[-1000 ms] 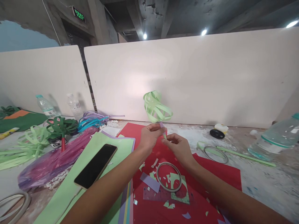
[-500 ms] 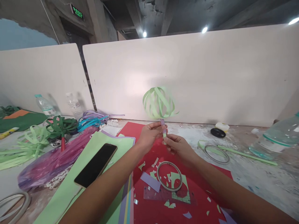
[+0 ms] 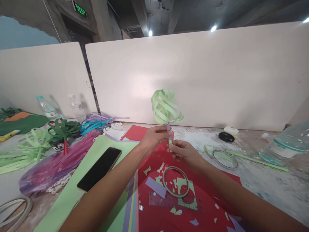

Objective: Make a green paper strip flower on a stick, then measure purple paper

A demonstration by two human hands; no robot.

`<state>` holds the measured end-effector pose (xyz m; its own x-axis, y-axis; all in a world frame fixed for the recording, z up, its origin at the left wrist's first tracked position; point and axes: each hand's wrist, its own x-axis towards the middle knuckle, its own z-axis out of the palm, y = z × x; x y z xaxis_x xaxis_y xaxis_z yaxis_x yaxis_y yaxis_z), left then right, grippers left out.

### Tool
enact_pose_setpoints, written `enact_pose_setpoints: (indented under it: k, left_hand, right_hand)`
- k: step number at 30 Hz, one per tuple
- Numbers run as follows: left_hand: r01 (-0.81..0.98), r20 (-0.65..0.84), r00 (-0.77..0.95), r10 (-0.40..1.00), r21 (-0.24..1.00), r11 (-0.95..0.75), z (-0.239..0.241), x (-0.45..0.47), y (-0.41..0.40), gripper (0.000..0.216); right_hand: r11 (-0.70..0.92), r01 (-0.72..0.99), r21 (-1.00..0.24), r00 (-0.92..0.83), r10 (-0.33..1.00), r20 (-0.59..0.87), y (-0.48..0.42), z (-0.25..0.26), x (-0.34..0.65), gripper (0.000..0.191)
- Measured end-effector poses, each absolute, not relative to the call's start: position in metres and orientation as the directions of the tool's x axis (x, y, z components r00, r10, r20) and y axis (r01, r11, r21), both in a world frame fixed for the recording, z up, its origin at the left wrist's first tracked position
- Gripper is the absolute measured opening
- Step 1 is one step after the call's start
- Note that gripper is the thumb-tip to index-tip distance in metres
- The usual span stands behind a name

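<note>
**Paper ball held up by its stem, both hands pinching**

Partitions (image 3: pixel 217 74), white and plain, close off the back of the table (image 3: pixel 272 180) from my feed. Most of the near surface is taken by a red sheet (image 3: pixel 212 193), with a pale green sheet (image 3: pixel 70 196) overlapping its left edge and a dark phone (image 3: pixel 100 168) lying face up on the green. A clear water bottle (image 3: pixel 287 145) lies on its side at the far right. On the red sheet, below the wrists, sits a tape ring (image 3: pixel 175 181) among cut scraps (image 3: pixel 180 211).

Above all that, in the air over the red sheet's far edge, is the green strip ball (image 3: pixel 166 107), a loose cage of curved paper bands. It stands on a thin stem (image 3: pixel 170 139), purple at the top and green lower down. My left hand (image 3: pixel 154 138) is closed on the stem just under the ball, thumb and forefinger pinching. My right hand (image 3: pixel 184 152) is closed on the lower end, fingertips together around it.

Risk, as I judge it: the stem is slight and the ball is top-heavy, so a twist between the two pinches could crease or tear it. Too hard a squeeze near the top could flatten the lowest bands. If either pinch slackened, the ball could tip toward the partition.
</note>
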<state>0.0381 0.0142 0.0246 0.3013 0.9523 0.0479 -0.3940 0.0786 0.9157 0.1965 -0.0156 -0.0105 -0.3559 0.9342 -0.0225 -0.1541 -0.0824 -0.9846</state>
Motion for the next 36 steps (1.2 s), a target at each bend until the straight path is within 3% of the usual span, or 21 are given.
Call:
enact_pose_setpoints:
  k: [8, 14, 24, 31, 36]
  left_hand:
    - [-0.345, 0.074, 0.255, 0.964, 0.939, 0.019, 0.021, 0.040, 0.012, 0.032]
    - [-0.373, 0.081, 0.338, 0.938, 0.926, 0.055, 0.029, 0.039, 0.010, 0.030]
    - [-0.445, 0.111, 0.458, 0.882, 0.887, 0.120, 0.028, 0.036, 0.009, 0.025]
    - [-0.490, 0.116, 0.291, 0.950, 0.870, 0.045, 0.030, 0.040, 0.011, 0.023]
    - [-0.476, 0.118, 0.326, 0.938, 0.878, 0.055, 0.028, 0.038, 0.011, 0.026]
  right_hand:
    - [0.000, -0.092, -0.996, -0.235, 0.972, 0.022, -0.019, -0.008, 0.194, 0.031]
    - [-0.039, -0.142, -0.989, -0.337, 0.942, 0.012, -0.016, -0.009, 0.199, 0.028]
    - [-0.218, -0.273, -0.937, -0.485, 0.872, -0.061, -0.021, -0.005, 0.199, 0.041]
    - [-0.018, -0.176, -0.984, -0.299, 0.954, 0.036, -0.019, -0.002, 0.198, 0.028]
    - [0.101, -0.046, -0.994, -0.277, 0.955, 0.109, -0.025, 0.005, 0.196, 0.031]
